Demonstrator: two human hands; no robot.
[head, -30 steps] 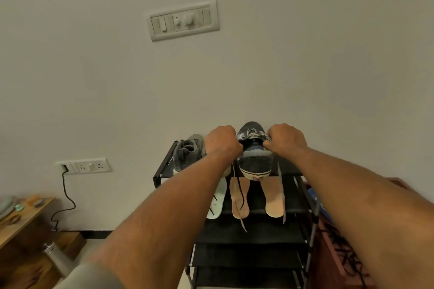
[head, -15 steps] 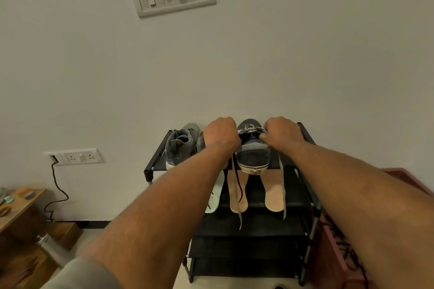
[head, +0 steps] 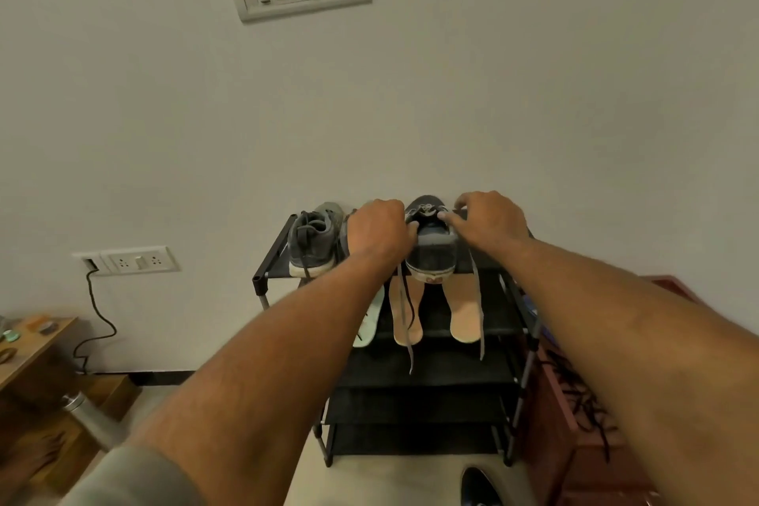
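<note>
A dark blue sneaker (head: 430, 259) with a white sole stands on the top shelf of a black shoe rack (head: 269, 263), heel toward me. My left hand (head: 378, 232) grips its left side near the opening. My right hand (head: 486, 218) holds the right side, thumb at the laces. Its grey laces (head: 406, 325) hang loose over the shelf edge. A grey sneaker (head: 310, 240) sits to the left on the same shelf.
Two tan insoles (head: 464, 314) and a pale flip-flop (head: 367, 327) lie on the second shelf. The wall stands right behind the rack. A wooden table (head: 28, 345) and a metal bottle (head: 88, 417) are at left, a red cabinet (head: 583, 423) at right, a dark shoe (head: 478, 485) on the floor.
The view has tilted down, showing more of the rack and the floor. My right hand has loosened, its fingers now more spread on the sneaker. The sneaker stays on the top shelf.
</note>
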